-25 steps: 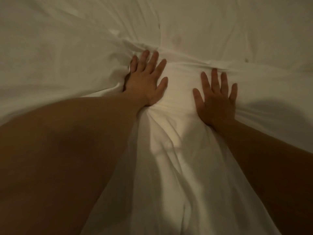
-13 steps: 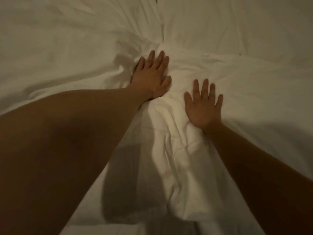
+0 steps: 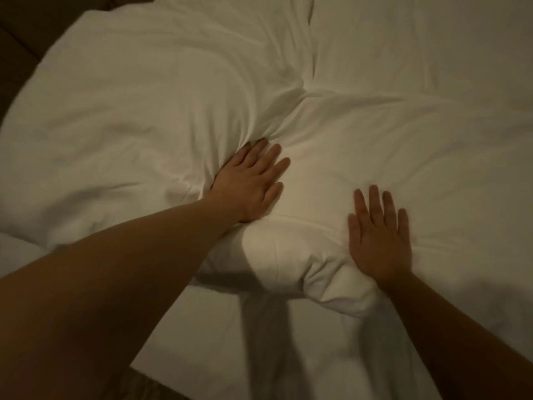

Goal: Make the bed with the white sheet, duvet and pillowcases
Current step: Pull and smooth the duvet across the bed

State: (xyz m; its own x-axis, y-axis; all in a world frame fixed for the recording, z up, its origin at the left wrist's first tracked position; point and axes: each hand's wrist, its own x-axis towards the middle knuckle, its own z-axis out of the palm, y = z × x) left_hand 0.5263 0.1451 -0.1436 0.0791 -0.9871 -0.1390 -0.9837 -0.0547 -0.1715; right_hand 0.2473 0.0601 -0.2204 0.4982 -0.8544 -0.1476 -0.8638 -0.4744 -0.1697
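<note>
both hands are lying flat, palms down, on a puffy white fabric duvet [image 3: 375, 134] that is covering most of the bed. the left hand [image 3: 251, 183] is pressing into the duvet with fingers straight and slightly spread, gripping nothing, its fingertips sitting at the foot of a rumpled mound of the same cloth that is rising to the left. creases are fanning out from that spot toward a seam running up the middle. the right hand [image 3: 379, 238] is resting well apart from the left, fingers straight and released, its heel lying just at the duvet's rounded near edge. that edge is bulging between the two wrists and overhanging a flat white cotton sheet [image 3: 202, 327] below it. a dark headboard or wall [image 3: 26, 33] is showing at the top left corner.
</note>
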